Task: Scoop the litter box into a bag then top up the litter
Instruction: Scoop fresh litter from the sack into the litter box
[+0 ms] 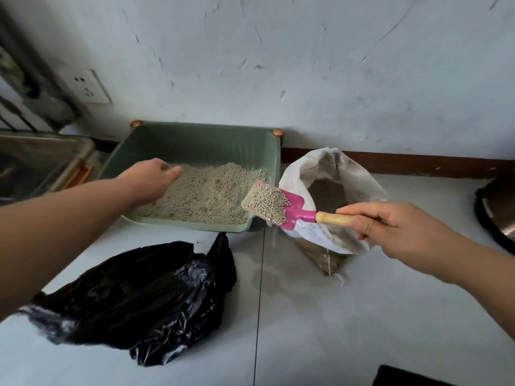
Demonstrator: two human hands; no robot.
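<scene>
A green litter box (195, 137) stands against the wall, holding pale grey litter (206, 196). My left hand (152, 181) reaches into the box from the left, its fingers lying on the litter. My right hand (390, 227) grips the wooden handle of a pink scoop (289, 211). The scoop is heaped with litter and hangs over the box's right front corner. A white woven sack (295, 174) of litter stands open just right of the box. A crumpled black plastic bag (145, 296) lies on the floor in front of the box.
A clear plastic bin (41, 157) sits at the left by the wall. A wall socket (89, 86) is above it. A round metal pot (498, 210) is at the right edge. A dark mat (404, 377) shows at the bottom right.
</scene>
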